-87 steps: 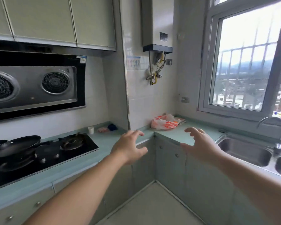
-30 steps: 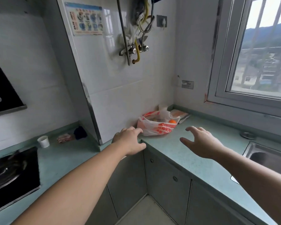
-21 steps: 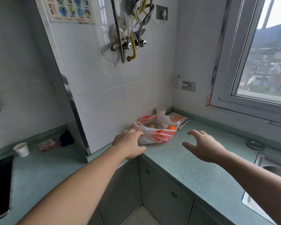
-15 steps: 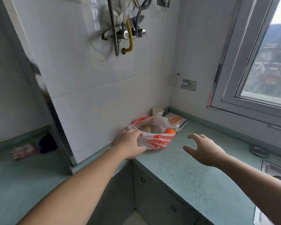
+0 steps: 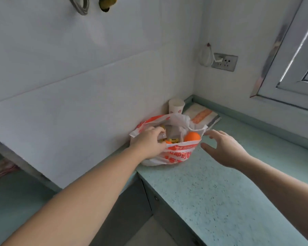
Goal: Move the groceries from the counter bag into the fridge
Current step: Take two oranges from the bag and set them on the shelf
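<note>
Plastic bag (image 5: 174, 155), white with orange print, sitting on the green counter (image 5: 212, 189) in the corner, pushed close to the tiled wall (image 5: 78, 86); mouth slumped wide, so contents show from above. Groceries all inside it, none out yet. No fridge in view.

Left hand (image 5: 149, 142) reaching over the bag's left rim, fingers curled down into the mouth. Probably closing on an item or on the plastic edge, but fingertips hidden behind the rim: cannot tell what, if anything, is gripped. Right hand (image 5: 224, 148) hovering just beside the bag's right side, fingers spread and slightly bent, holding nothing, not touching the plastic. Likely placed there to steady the bag or take the next item while the left hand digs.

Counts: one bag. Inside: one round orange fruit (image 5: 192, 136) near the right rim, a sliver of a second orange thing (image 5: 168, 142) near the left hand, one small yellow packet (image 5: 172, 139) between them; other contents too crumpled to count. Behind the bag: one white paper cup (image 5: 176, 106) against the wall, one flat folded cloth or packet with an orange stripe (image 5: 201, 115) in the corner. One wall socket (image 5: 224, 62) above. Two hands, both bare.

Step judged: first pick from the bag, task barely begun.
</note>
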`<action>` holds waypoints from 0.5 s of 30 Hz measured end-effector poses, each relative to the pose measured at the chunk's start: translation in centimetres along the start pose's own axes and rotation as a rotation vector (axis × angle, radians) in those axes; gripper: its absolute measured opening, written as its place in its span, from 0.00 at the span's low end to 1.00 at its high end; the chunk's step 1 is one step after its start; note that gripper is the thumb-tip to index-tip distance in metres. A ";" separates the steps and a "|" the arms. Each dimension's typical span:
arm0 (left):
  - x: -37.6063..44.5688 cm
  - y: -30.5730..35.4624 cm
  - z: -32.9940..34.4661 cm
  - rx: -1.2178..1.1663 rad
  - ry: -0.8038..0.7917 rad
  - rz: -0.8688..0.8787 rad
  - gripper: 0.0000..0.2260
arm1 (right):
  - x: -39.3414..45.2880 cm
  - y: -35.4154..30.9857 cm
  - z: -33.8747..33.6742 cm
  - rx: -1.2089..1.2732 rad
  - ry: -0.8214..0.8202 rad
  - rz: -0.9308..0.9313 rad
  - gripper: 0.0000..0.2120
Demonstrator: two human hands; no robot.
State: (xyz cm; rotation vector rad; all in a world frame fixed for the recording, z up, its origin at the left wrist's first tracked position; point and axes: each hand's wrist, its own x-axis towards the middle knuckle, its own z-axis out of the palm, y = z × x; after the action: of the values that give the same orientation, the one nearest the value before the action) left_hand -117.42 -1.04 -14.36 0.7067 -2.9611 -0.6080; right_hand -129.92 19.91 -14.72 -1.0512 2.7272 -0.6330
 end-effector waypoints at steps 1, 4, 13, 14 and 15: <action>0.8 0.0 0.6 -0.007 -0.017 0.005 0.21 | 0.8 0.7 0.5 0.013 -0.010 0.011 0.22; 3.3 -0.3 1.8 -0.026 -0.038 0.013 0.19 | 3.3 2.3 1.4 0.049 0.021 0.038 0.19; 10.9 -2.9 6.4 -0.082 -0.170 -0.003 0.20 | 10.1 3.2 4.7 0.008 -0.014 0.065 0.14; 11.5 -3.2 7.1 -0.079 -0.194 0.002 0.21 | 10.7 3.1 5.2 -0.003 -0.034 0.071 0.14; 12.1 -3.6 7.7 -0.076 -0.223 0.008 0.22 | 11.3 3.0 5.8 -0.018 -0.058 0.073 0.14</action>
State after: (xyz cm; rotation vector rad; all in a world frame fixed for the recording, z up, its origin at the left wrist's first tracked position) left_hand -127.68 -6.57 -23.47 0.6602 -3.1186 -0.8463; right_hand -138.45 12.41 -21.15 -0.9534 2.7116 -0.5588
